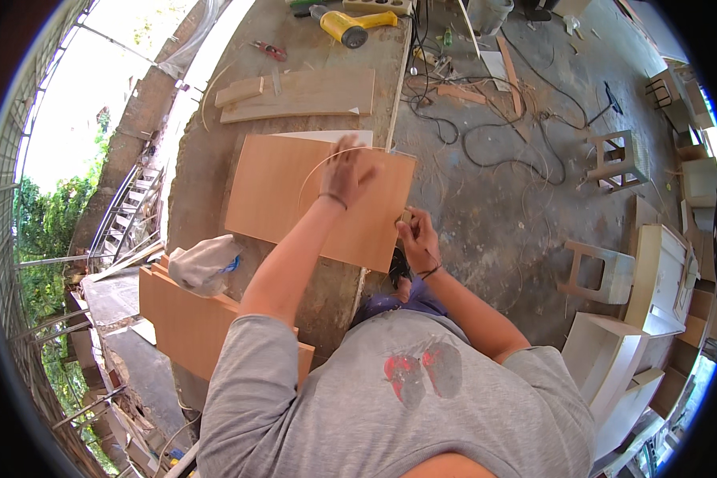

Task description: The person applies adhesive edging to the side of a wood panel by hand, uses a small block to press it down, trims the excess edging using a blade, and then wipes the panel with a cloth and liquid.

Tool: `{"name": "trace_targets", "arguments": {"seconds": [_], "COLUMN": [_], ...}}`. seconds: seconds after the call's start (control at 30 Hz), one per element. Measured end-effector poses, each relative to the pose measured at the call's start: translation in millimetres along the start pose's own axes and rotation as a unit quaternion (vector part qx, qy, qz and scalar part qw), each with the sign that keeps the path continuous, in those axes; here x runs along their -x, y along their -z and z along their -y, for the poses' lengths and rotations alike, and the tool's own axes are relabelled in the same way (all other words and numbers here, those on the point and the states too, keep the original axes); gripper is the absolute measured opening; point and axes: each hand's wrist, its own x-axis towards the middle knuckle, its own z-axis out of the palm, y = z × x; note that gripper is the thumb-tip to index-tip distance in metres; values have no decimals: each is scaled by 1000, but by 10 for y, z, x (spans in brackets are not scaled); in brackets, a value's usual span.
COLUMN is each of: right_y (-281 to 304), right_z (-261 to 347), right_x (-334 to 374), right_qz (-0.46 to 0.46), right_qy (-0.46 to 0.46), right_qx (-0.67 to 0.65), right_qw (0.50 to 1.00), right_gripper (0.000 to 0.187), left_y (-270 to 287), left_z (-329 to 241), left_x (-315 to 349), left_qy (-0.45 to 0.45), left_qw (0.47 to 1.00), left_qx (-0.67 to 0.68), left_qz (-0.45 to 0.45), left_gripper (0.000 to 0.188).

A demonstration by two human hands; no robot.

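A light wood-coloured panel (275,187) lies in front of me, its right end reaching past the bench edge. My left hand (342,174) is over its upper middle, slightly blurred, fingers stretched out and thumb apart. A thin pale strip (307,177) curves across the panel and passes by that hand. At the panel's right edge, my right hand (419,240) is closed around a small tan block (405,217), which seems to touch the edge. Whether the left palm presses on the panel cannot be made out.
The bench (195,175) also bears grey-brown boards (303,94), a yellow heat gun (349,29), red-handled pliers (271,51) and a cloth (203,267) on more panels (187,319). Cables (486,119), scraps and stools (617,159) stand or lie on the floor to the right, beside white cabinets (605,350).
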Motion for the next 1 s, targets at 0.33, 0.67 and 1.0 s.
{"name": "trace_targets", "arguments": {"seconds": [0.33,0.67,1.0], "right_y": [39,144,208], "right_z": [-60,10,7], "right_x": [-835,-458,309], "right_qz": [69,56,60], "right_qy": [6,49,41], "right_qx": [-16,13,-9], "right_qw": [998,997,997], "right_gripper": [38,38,40], "left_y": [751,720,673], "left_z": [-469,-521,-492], "left_x": [648,646,643], "left_qy": [-56,-43,-51], "left_qw": [943,954,956], "left_qx": [-83,-54,-58], "left_qz": [318,292,282], "left_gripper": [108,104,105]}}
